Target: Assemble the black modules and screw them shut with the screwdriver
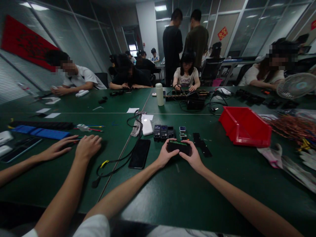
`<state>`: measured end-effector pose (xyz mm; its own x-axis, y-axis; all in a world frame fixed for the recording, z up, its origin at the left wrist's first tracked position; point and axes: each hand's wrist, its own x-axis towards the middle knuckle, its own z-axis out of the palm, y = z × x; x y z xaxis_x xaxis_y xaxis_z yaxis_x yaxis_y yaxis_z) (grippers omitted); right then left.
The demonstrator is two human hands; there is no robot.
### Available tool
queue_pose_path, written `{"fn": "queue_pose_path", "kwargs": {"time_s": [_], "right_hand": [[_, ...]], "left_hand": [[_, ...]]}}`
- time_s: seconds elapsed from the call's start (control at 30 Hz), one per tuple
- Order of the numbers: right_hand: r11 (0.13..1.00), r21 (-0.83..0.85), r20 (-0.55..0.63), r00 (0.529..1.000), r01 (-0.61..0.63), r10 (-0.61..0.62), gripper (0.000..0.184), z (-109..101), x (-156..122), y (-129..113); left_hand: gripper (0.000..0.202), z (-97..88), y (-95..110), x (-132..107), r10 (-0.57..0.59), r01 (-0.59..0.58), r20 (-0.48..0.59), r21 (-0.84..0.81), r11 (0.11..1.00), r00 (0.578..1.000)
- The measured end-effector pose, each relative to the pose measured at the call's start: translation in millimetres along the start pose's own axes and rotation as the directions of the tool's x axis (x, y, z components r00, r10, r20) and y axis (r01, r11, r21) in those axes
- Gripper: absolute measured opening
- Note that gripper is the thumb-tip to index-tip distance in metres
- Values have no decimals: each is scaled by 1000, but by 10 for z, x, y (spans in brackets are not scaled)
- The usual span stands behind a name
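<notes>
Between my two hands is a black plastic housing (179,150) with a green circuit board showing along its far edge. My left hand (166,156) grips its left end, thumb on the near face. On the opposite end, my right hand (195,157) is closed the same way. Just beyond stand several black box-shaped modules (164,132) in a row, and a module with exposed electronics (182,132). Flat black plates (201,144) lie to the right of my right hand. A black smartphone (139,154) rests left of my left hand.
A red bin (244,126) stands at right, near work gloves (273,156) and copper wires (293,126). Black cable (118,161) loops at left. A co-worker's hands (86,146) are beside a blue strip (40,131). A pale bottle (159,94) stands ahead; other people sit around the table.
</notes>
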<state>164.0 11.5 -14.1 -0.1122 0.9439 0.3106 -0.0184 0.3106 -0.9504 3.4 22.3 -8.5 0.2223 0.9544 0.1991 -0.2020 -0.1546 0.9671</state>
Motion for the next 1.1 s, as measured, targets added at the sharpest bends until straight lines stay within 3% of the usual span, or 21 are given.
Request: {"fn": "queue_pose_path", "kwargs": {"time_s": [0.13,0.6,0.9,1.1], "right_hand": [[999,-23,-29,999,-29,28,38,-16,8,-18],[990,-132,-80,996,-47,37,39,-36,8,53],[993,-116,-126,992,-22,7,33,-62,-5,54],[995,-86,-143,989,-51,39,31,-49,-4,96]], "left_hand": [[52,5,37,-10,33,-33,5,61,998,999],[56,36,2,-24,-8,4,111,32,999,994],[49,70,-23,-11,-7,-5,88,133,991,996],[44,46,-33,-19,-73,64,64,129,990,995]]}}
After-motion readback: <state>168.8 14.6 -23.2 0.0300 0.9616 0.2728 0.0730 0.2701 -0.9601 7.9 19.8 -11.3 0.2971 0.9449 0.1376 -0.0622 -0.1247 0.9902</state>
